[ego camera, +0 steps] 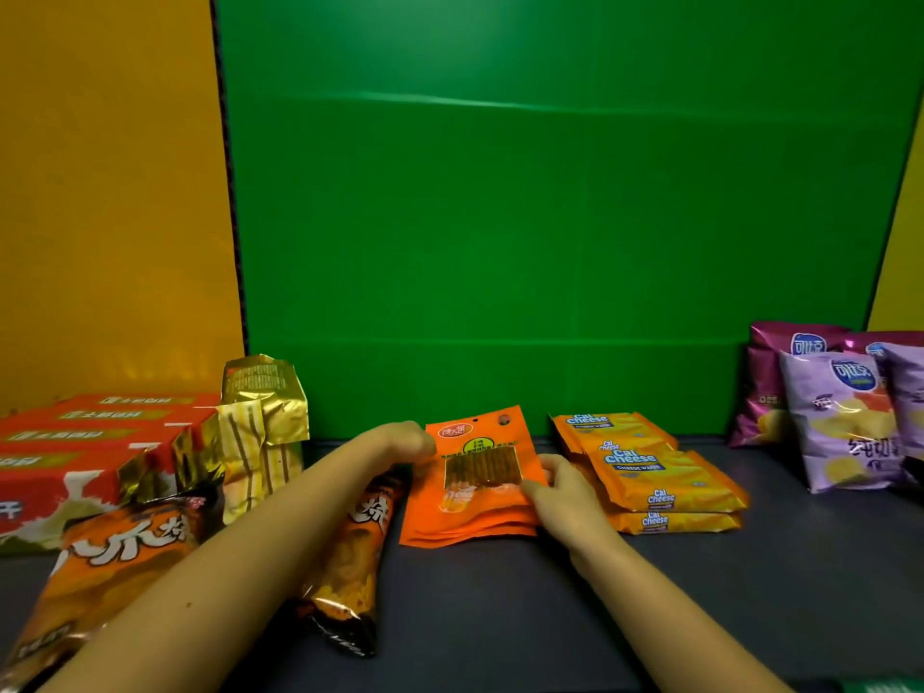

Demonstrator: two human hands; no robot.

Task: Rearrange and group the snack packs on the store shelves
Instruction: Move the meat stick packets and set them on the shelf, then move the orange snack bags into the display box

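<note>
A stack of flat orange snack packs (470, 497) with a clear window lies mid-shelf. My left hand (405, 440) grips the top pack at its upper left corner. My right hand (560, 485) holds the stack's right edge, thumb on top. Right of it lie stacked orange Cal Cheese wafer packs (660, 472). Purple chip bags (840, 417) stand at the far right. Under my left forearm lie orange-and-black snack bags (115, 557) and another orange-and-black bag (355, 567). Gold stick-biscuit packs (262, 432) and red boxes (75, 442) sit at the left.
The dark grey shelf (550, 617) runs across the front. A green back panel (550, 217) stands behind, with yellow panels (100, 192) at both sides. A green object (880, 686) peeks in at the bottom right corner.
</note>
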